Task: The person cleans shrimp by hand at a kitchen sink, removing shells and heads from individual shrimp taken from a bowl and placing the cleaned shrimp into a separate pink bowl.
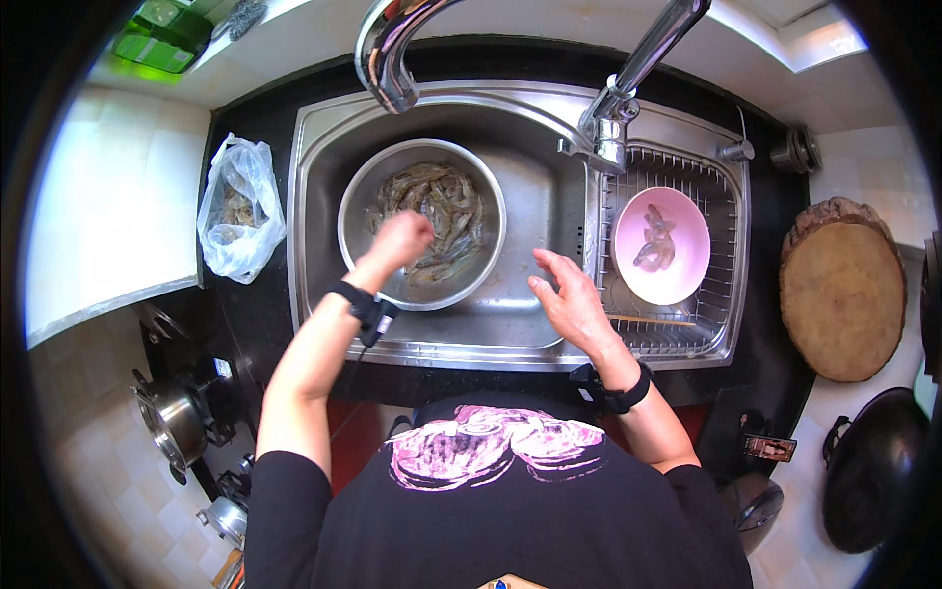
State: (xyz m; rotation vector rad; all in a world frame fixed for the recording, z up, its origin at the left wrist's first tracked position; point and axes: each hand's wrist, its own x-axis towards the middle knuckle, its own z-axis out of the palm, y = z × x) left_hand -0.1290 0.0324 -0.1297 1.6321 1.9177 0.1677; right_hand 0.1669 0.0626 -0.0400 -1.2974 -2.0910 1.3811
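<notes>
In the left part of the sink stands a round stainless steel basin (494, 254) with many raw unpeeled shrimp (441, 195) in it. My left hand (403, 237) is over the basin, blurred, with its fingers curled near the shrimp; whether it holds one cannot be told. Over the right side of the main sink bowl, my right hand (570, 298) has its fingers apart and nothing in them. To its right, a pink bowl (692, 272) with several peeled shrimp (655, 239) sits in a wire rack (710, 324) in the small sink bowl.
A plastic bag (243, 254) with shrimp scraps lies left of the steel sink (530, 324). A chrome faucet (609, 136) rises behind the sink divider, its curved spout (386, 66) above the basin. A round wooden chopping board (843, 302) and a black wok (872, 471) are at the right.
</notes>
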